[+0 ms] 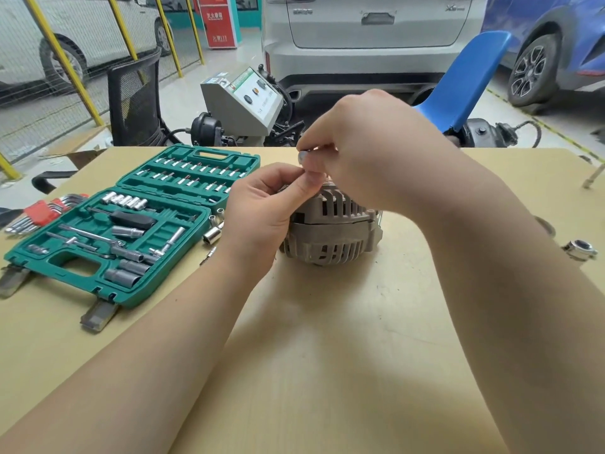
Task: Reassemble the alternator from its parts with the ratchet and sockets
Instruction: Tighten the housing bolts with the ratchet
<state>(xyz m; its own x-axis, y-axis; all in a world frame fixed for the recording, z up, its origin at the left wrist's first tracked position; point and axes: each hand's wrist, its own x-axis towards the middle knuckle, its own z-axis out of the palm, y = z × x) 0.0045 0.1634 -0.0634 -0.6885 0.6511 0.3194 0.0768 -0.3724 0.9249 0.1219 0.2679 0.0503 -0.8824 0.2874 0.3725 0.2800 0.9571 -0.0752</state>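
The alternator (330,231) sits near the middle of the pale wooden worktop (327,355), a dull grey cast-metal drum with ribbed slots cut around its rounded shell and a seam where the two halves meet. Above its top, the right hand (370,149) is arched over from behind, fingers curled and pinching a small, round, silvery metal piece (302,155) at its fingertips. The left hand (262,204) is raised against the near left side of the housing, fingers bent, thumb and forefinger meeting just under that same piece; whether it also holds the piece I cannot tell. Both forearms are bare and reach in from the near edge. To the left lies an open green plastic tool case (131,224), its moulded trays holding shiny chrome sockets and bars. A few loose sockets (214,232) stand between the case and the alternator.
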